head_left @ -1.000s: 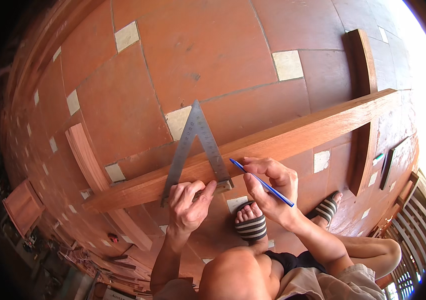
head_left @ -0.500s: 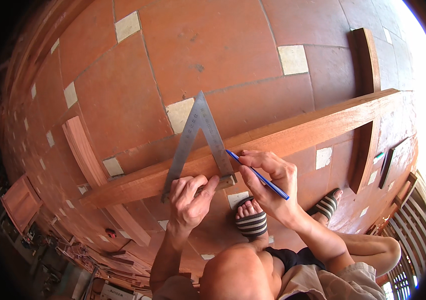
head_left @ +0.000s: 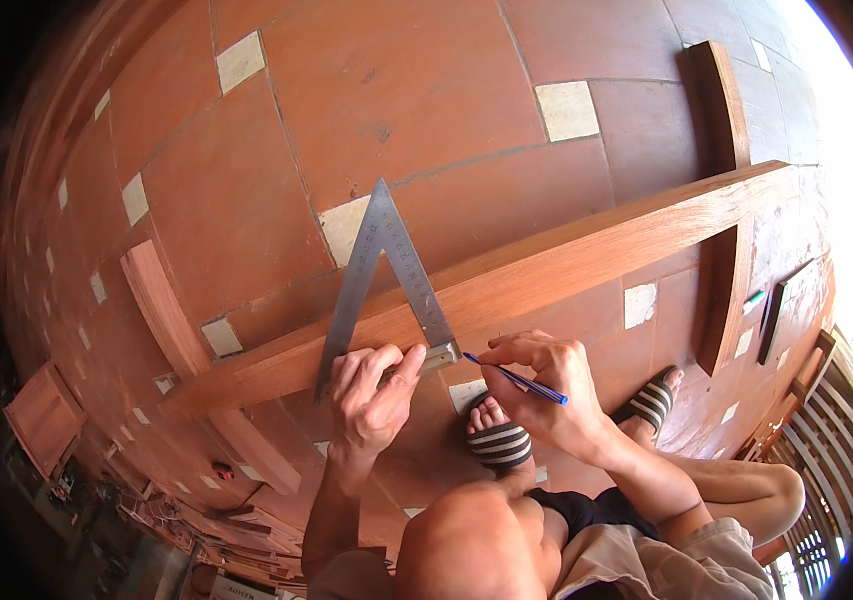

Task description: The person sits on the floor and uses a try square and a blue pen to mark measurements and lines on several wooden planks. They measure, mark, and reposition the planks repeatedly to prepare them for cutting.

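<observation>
A long wooden beam (head_left: 586, 262) lies slantwise in front of me. Across it rests a metal set square (head_left: 406, 262), its point reaching past the beam's far edge. My left hand (head_left: 371, 400) is closed on the square's thick near edge, holding it against the beam's near side. In my right hand (head_left: 546, 385) is a blue pen (head_left: 526, 383), gripped between thumb and fingers. The pen's tip is beside the square's right corner, close to the beam's near edge; whether it touches the wood I cannot tell.
Two wooden supports carry the beam: a left one (head_left: 168, 310) and a right one (head_left: 731, 280). My sandalled feet (head_left: 499, 440) are just behind the beam. A red-black tape measure (head_left: 222, 470) and wood pieces (head_left: 46, 418) lie at left. Slatted wooden furniture (head_left: 831, 440) stands at right.
My right hand has drawn the pen nearer to me along the square's right edge, from the beam's top to its near edge. My left hand still holds the square.
</observation>
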`<state>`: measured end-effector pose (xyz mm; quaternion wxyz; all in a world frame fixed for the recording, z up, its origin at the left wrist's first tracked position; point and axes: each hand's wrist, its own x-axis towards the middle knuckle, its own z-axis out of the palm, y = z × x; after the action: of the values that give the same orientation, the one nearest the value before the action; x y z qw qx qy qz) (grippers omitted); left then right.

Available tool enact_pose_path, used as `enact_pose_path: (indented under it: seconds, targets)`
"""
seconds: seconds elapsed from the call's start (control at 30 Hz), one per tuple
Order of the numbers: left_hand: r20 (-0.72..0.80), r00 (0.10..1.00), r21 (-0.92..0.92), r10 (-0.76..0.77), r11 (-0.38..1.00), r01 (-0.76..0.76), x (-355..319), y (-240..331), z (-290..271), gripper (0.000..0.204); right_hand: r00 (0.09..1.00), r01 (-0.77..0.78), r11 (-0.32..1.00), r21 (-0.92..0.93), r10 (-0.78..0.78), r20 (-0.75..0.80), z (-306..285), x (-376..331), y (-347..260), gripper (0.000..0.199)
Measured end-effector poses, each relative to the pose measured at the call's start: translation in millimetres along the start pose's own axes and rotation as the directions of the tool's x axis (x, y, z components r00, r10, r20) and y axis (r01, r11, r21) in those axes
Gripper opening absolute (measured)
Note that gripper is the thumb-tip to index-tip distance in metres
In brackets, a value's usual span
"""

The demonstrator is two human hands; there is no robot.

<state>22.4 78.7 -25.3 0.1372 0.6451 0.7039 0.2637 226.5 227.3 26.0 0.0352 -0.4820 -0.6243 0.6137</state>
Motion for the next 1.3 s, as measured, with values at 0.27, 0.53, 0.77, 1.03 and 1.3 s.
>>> enact_pose_path:
  seconds: [0.27,0.53,0.77,1.03,1.3]
  targets:
    - [0.014,0.999,-0.011,0.036,0.999,-0.036,16,16,19,0.054,0.964,0.072,0.996,0.045,-0.058,-0.258,-21,17,-1,0.016]
    - [-0.002,0.999,0.002,0.053,0.999,-0.053,32,27,29,0.042,0.917,0.254,0.957,0.141,-0.192,-0.349,-14,27,21,0.015]
    - [-0.014,0.998,0.002,0.060,0.998,-0.060,35,27,29,0.028,0.926,0.226,0.967,0.115,-0.177,-0.335,-14,30,17,0.015]
    - [-0.017,0.998,0.001,0.055,0.999,-0.055,35,27,28,0.028,0.929,0.216,0.970,0.112,-0.169,-0.330,-10,31,14,0.017]
    - [-0.010,1.000,-0.028,0.027,0.999,-0.027,27,26,30,0.047,0.977,0.044,0.998,-0.041,-0.051,-0.207,-22,3,5,0.016]
